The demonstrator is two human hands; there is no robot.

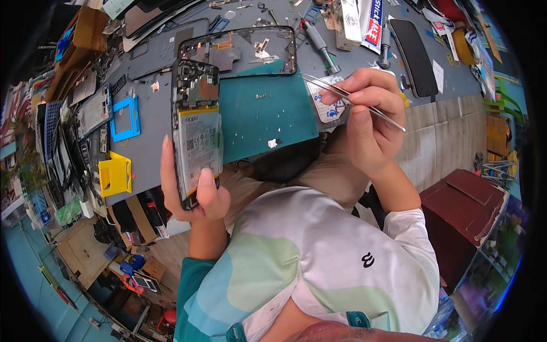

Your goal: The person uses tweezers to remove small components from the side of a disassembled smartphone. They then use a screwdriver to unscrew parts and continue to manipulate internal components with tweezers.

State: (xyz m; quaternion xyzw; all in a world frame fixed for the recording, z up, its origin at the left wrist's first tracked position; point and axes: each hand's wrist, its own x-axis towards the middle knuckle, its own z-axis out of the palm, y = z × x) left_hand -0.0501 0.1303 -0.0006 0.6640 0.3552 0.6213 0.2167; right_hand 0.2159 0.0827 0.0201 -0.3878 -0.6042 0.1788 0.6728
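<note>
My left hand [200, 200] grips the lower end of an opened phone [196, 102], thumb on its face and a finger along the left edge. A silver battery [199, 142] fills the phone's lower part, with circuit parts above it. In my right hand [376, 122] a pair of metal tweezers [364, 104] is pinched, tips pointing up and left, apart from the phone. Beneath and beyond lies a green work mat [268, 114] with small scraps on it. A detached phone frame [242, 50] rests across the mat's far edge.
Past the mat lie a grey screwdriver [319, 48], a white box [347, 25] and a dark phone [413, 57]. On the left are a blue plastic frame [124, 119], a yellow stand [115, 174] and piled phone parts [94, 111]. A brown cabinet [461, 211] stands at my right.
</note>
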